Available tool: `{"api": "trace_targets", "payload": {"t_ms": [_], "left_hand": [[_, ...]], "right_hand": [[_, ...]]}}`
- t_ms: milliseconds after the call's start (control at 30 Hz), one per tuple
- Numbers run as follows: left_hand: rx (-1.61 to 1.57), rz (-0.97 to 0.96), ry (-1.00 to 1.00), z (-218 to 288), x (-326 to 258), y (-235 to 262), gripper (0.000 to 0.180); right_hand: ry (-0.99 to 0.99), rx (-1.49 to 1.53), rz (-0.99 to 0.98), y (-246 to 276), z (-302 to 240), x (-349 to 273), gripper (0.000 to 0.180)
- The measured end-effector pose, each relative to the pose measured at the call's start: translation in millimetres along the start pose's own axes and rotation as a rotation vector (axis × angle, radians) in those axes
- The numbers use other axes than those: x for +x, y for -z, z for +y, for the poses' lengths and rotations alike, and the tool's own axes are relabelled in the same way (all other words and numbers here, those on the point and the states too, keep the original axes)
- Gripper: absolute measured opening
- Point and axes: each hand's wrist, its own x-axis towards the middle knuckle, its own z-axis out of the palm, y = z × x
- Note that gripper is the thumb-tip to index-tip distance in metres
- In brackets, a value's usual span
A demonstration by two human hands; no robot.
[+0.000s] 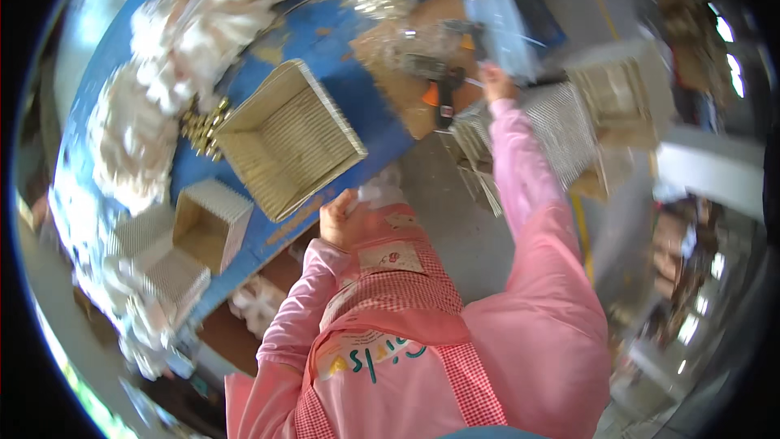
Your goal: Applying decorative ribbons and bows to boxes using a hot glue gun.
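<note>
So the left hand (338,218) is curling in front of the apron, thumb and fingers closing on what looks like a soft white petal-like fabric piece (382,187). It's blurry, but the piece is poking out just past the fingertips, near the blue table's (337,81) front edge. My guess is it's weighing next to nothing and flopping easily, so I'd be pinching it at the gathered middle, not by the loose petals, which are probably creasing under pressure.

The right hand (497,84) is hovering farther out, by a thin white stick (473,82). Can't tell whether those fingers are gripping it or just sitting beside it. Near that hand, a black-and-orange glue gun (444,102) is lying on a torn brown cardboard sheet (418,120); I'd be grabbing that by the handle, since the nozzle could be hot.

Farther out, a big tan square ribbed box (292,150) is sitting open and tilted on the table, probably light and fairly stiff, so the rim should be fine to hold. Gold beads (205,126) are clustering beside it, white fluffy petals (191,36) are piling up along the far side, and silvery ribbed boxes (556,126) are standing off to the right.
</note>
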Motion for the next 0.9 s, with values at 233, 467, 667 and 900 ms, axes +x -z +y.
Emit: {"api": "trace_targets", "payload": {"t_ms": [233,467,667,900], "left_hand": [[0.253,0.254,-0.041,26,-14,-2,0.018],[0.236,0.465,0.167,45,-28,3,0.023],[0.170,0.568,0.046,31,-29,6,0.019],[0.176,0.546,-0.044,37,-23,24,0.018]], "right_hand": [[-0.013,-0.301,-0.153,-30,2,116,0.057],[-0.095,-0.353,-0.374,-36,8,138,0.058],[0.182,-0.081,-0.201,24,-31,115,0.037],[0.150,0.327,-0.666,151,-184,-20,0.036]]}}
